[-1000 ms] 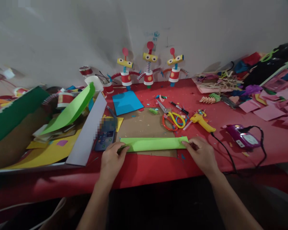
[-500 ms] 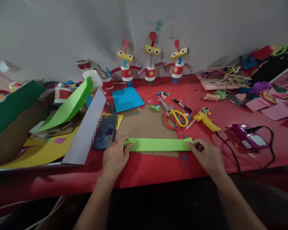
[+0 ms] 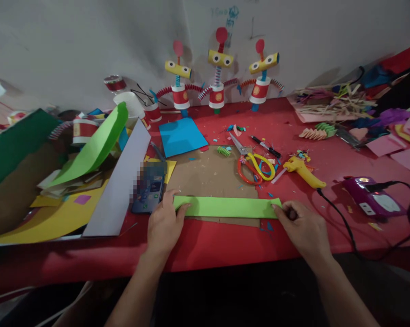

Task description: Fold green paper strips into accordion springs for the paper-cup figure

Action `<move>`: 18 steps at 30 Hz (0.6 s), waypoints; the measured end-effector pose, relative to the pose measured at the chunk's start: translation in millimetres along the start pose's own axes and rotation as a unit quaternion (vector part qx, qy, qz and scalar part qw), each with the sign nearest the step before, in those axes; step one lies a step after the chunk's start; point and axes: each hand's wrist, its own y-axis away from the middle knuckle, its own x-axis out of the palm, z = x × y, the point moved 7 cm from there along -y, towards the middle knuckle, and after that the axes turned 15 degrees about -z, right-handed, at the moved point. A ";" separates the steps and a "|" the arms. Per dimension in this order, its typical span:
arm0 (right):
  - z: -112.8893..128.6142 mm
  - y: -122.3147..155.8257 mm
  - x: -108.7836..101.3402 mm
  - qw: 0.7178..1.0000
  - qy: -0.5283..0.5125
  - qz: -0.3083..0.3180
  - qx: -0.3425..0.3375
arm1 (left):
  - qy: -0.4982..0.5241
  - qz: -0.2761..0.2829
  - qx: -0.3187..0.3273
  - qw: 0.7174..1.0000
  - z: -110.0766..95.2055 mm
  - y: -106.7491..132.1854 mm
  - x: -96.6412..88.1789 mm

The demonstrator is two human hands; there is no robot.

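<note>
A long, flat strip of bright green paper (image 3: 227,207) lies level between my hands, over the front part of a brown cardboard sheet (image 3: 205,175). My left hand (image 3: 165,222) pinches its left end, thumb on top. At the right end, my right hand (image 3: 303,225) grips the corner between thumb and curled fingers; some of those fingers are hidden. Just beyond the strip rest scissors (image 3: 255,165) with red and yellow handles. Left of the cardboard, close to my left hand, is a dark phone (image 3: 148,190).
Three paper-cup robot figures (image 3: 216,95) stand along the wall. A blue paper sheet (image 3: 182,136) lies before them. Rightward are a yellow glue gun (image 3: 303,171) and a purple power adapter (image 3: 375,197) with a black cord. An open box (image 3: 114,190) of paper scraps fills the left.
The view has shifted slightly, so the table items appear a little displaced. Both hands keep hold of the green paper strip, which looks much the same.
</note>
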 end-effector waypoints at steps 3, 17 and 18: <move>0.0 -0.1 0.3 1.000 0.006 0.000 -0.005 | 0.027 -0.019 0.019 0.999 -2.2 -0.8 -1.5; 30.7 12.6 8.4 0.959 0.028 0.036 -0.279 | -0.013 -0.069 0.184 0.980 -27.7 5.0 -10.8; 30.6 14.3 8.8 0.955 0.020 0.044 -0.292 | -0.021 -0.054 0.202 0.978 -30.0 8.3 -8.3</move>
